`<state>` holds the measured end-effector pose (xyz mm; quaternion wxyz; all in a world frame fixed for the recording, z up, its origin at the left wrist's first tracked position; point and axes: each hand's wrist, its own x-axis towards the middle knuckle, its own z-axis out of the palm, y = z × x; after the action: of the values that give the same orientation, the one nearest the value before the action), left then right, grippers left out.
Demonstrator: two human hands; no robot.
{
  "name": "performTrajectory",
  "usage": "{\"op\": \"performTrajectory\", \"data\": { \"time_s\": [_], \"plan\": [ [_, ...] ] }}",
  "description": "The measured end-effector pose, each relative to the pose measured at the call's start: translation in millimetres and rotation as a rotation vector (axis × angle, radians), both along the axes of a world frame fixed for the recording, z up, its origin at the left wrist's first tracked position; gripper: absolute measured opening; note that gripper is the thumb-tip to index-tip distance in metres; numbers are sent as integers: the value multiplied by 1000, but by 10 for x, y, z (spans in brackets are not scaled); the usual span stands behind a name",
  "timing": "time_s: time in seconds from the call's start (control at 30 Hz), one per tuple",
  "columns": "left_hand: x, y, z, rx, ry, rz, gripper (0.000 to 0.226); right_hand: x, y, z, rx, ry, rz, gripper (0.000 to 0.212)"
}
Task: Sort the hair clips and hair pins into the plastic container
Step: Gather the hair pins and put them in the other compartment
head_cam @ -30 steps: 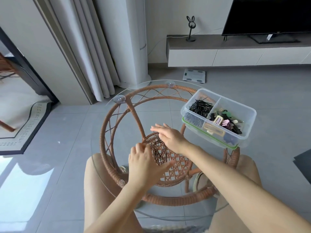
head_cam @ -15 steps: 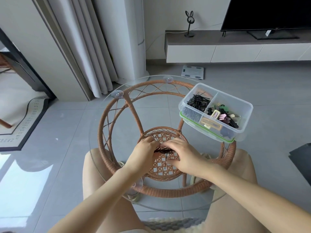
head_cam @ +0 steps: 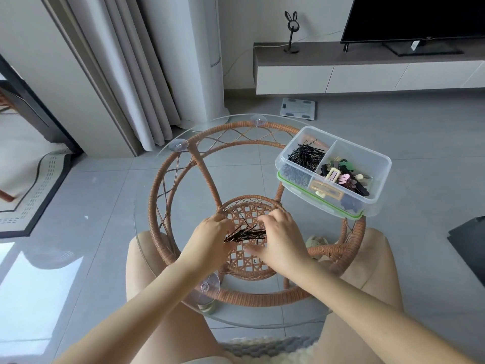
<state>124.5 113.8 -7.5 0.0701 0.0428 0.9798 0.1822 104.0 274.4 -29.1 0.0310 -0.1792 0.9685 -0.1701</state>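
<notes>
Pins [head_cam: 245, 233] bunched at counter [head_cam: 236, 174] centre, left grip [head_cam: 210, 237] and right grip [head_cam: 280, 243] clamped on bundle's ends, container [head_cam: 378, 164] at far right edge, clips [head_cam: 343, 177] in its right compartment.

Ends of hair pins [head_cam: 245, 234] behind fingers [head_cam: 271, 222]; television [head_cam: 420, 17] past the top edge.

Black hair pins [head_cam: 246, 233] bunched, clips [head_cam: 343, 177] in divided container [head_cam: 378, 203]

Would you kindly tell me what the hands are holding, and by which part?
A bundle of black hair pins, gathered between the left hand and right hand at its two ends.
</notes>
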Motion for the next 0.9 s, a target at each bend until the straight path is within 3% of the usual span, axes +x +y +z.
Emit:
{"op": "performTrajectory", "data": {
  "time_s": [0.1,0.17,0.27,0.4,0.47,0.57,0.73,0.9],
  "plan": [
    [-40,-35,-4,-5,26,-48,33,-60,-37,21,-165,-52,29,42],
    [-68,-94,-5,-45,62,-89,51,-110,-6,61,-190,-96,74,34],
    [-180,-188,10,-190,129,-242,68,-195,88,114,-185,-156,188,31],
    [-308,-222,69,-252,29,-418,53,-262,202,152,-155,-186,285,41],
    [-294,-210,88,-224,-5,-426,45,-264,219,160,-97,-178,285,46],
    [-220,-177,71,-210,12,-399,34,-248,162,191,33,-146,305,35],
    [-174,29,37,-399,-66,-315,30,-240,4,250,296,-17,434,19],
    [-251,177,95,-452,-129,-249,29,-226,-104,240,410,85,523,31]
  ]
}}
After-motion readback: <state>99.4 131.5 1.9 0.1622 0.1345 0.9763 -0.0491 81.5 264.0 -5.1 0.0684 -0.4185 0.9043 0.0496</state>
